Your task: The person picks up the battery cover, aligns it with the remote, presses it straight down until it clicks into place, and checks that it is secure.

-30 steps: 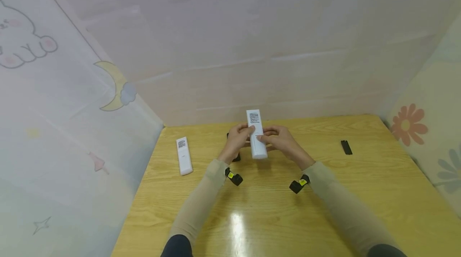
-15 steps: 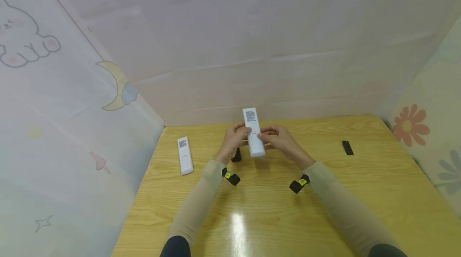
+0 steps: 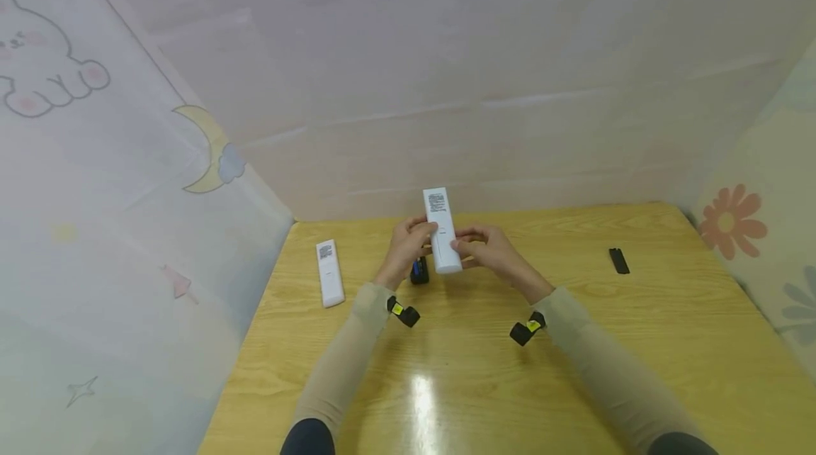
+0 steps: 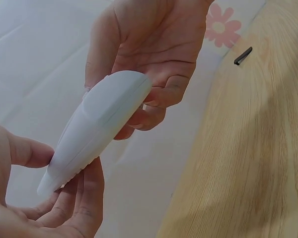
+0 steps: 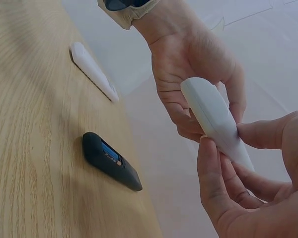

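Both hands hold a white remote control [image 3: 445,256] above the table, its printed back facing up and its far end raised. My left hand [image 3: 403,248] pinches its left side, thumb on the back, fingers beneath. From the other side my right hand [image 3: 494,254] grips the lower part, thumb at the edge of the battery cover. The cover's seam shows, and it lies flush. Below my left hand, a black remote control [image 3: 418,271] lies on the table, partly hidden in the head view. In the right wrist view its battery compartment is uncovered, with blue batteries [image 5: 110,151] inside.
A second white remote control [image 3: 330,274] lies back up at the left of the wooden table [image 3: 510,384]. A black battery cover [image 3: 618,261] lies far right. Printed cloth walls [image 3: 542,143] stand along the table's back and sides.
Both hands have drifted slightly left with the white remote control, keeping their grip. More of the black remote control and its blue batteries has come into sight beneath the left hand.
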A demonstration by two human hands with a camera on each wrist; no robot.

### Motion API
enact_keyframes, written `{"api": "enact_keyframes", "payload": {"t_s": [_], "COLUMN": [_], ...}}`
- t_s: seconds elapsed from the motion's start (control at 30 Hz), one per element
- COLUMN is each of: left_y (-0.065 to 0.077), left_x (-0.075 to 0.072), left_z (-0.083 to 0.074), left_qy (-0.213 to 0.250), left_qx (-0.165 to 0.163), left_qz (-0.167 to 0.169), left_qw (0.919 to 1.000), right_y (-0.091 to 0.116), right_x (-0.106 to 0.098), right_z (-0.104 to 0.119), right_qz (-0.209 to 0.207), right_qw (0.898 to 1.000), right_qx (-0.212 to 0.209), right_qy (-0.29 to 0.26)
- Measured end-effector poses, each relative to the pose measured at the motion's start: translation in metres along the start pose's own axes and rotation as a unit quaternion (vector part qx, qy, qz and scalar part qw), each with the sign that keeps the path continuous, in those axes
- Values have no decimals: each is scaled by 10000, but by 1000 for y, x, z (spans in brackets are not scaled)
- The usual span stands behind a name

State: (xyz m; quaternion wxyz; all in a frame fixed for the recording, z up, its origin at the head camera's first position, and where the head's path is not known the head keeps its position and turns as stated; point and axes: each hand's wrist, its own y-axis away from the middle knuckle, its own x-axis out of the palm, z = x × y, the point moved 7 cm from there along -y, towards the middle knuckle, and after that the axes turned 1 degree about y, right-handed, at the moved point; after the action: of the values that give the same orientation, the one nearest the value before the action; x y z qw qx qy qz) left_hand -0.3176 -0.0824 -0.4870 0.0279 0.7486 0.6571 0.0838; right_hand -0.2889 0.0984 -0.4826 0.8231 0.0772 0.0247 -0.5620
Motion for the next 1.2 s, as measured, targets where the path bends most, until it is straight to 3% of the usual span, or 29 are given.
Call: {"api": "enact_keyframes", "payload": {"t_s": [0.33,0.5,0.83,1.2], "left_y": [6,7,8,8], "left_x": [-18,-24,-43,-59], "left_z": [-2,-4,-1,-8], "left_qy": [-306,-319,-369,-350], "left_qx": [93,134,109,104], "left_qz": [-44,0,-262,-352], "left_qw": [9995,9994,9989,9987], "right_y": [-5,-10,-17,-30], "right_x": [12,17,33,46], "right_z": [3,3,8,11], "right_qz": [27,34,117,71], "right_qw": [10000,9999,9998,10000], "right_qx": [-46,-62,-137,24], "right_qy": [-72,-116,-20,-40]}}
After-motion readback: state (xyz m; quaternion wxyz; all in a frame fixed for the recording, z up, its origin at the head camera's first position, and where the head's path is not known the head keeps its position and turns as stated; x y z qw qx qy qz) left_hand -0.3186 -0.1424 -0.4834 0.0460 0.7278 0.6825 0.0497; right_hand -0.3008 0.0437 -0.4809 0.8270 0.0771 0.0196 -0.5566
